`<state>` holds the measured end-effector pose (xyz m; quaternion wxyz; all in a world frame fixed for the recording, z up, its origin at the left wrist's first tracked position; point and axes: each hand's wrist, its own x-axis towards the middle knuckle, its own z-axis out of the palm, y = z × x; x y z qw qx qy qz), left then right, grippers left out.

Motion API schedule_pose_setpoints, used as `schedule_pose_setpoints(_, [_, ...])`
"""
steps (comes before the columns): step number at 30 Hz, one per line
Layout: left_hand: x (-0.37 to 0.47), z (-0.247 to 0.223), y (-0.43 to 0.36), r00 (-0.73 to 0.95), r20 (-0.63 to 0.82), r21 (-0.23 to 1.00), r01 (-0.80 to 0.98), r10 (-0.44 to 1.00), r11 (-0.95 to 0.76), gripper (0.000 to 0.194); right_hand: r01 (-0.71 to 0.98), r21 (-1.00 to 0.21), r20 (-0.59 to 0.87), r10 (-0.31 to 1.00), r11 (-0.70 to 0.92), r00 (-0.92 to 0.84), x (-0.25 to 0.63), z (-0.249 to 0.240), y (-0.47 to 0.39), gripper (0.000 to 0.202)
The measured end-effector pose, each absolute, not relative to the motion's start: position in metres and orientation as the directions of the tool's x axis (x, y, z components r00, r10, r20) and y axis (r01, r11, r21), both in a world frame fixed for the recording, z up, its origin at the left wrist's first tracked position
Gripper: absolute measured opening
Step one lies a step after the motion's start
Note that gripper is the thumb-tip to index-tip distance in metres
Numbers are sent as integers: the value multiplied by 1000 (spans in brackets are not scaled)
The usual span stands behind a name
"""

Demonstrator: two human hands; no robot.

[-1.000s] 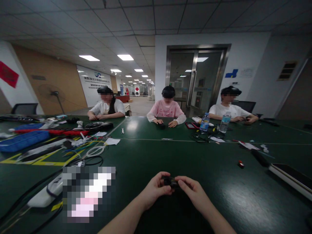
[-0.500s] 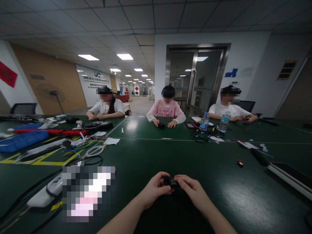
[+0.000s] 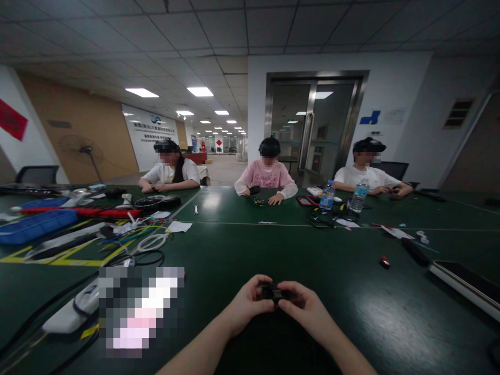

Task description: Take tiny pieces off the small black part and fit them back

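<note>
A small black object point(image 3: 276, 294), its kind too dark to make out, is held between both hands close in front of me, over the green table point(image 3: 219, 260). My left hand point(image 3: 250, 299) grips its left end, thumb at the near side and fingers at the far side. On its right end, my right hand point(image 3: 300, 301) pinches it the same way. The fingers hide much of both ends. Off to the right lies a small red and black item point(image 3: 385, 262).
Left of me lie a white power strip point(image 3: 70, 312), a pixelated bright panel point(image 3: 144, 312), cables point(image 3: 152, 242) and a blue tray point(image 3: 39, 226). A flat device point(image 3: 464, 284) lies right. Across the table sit three people, near water bottles point(image 3: 358, 196).
My right fingers have shifted from the black object's top to grip its right end. Across the table, the middle person has lifted a black item, uncovering small pieces beneath.
</note>
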<state>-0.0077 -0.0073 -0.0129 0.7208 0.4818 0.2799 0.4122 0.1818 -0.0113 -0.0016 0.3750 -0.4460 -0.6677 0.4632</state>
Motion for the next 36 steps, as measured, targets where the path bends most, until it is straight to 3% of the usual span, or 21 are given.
schedule_pose_setpoints(12, [-8, -15, -6, 505, -23, 918, -331, 863, 219, 47, 430, -859, 133, 932, 278, -336, 180, 7, -16, 20])
schedule_pose_setpoints(24, [-6, -15, -6, 477, -6, 917, -347, 879, 195, 50, 418, -832, 227, 911, 365, -344, 182, 8, -18, 20])
schedule_pose_setpoints(32, [-8, -16, -7, 457, 29, 929, -340, 889, 145, 48, 415, -839, 232, 921, 353, -314, 181, 3, -17, 26])
schedule_pose_setpoints(36, [-8, -17, -6, 462, 34, 934, -331, 886, 137, 48, 401, -848, 227, 921, 347, -317, 182, 3, -15, 20])
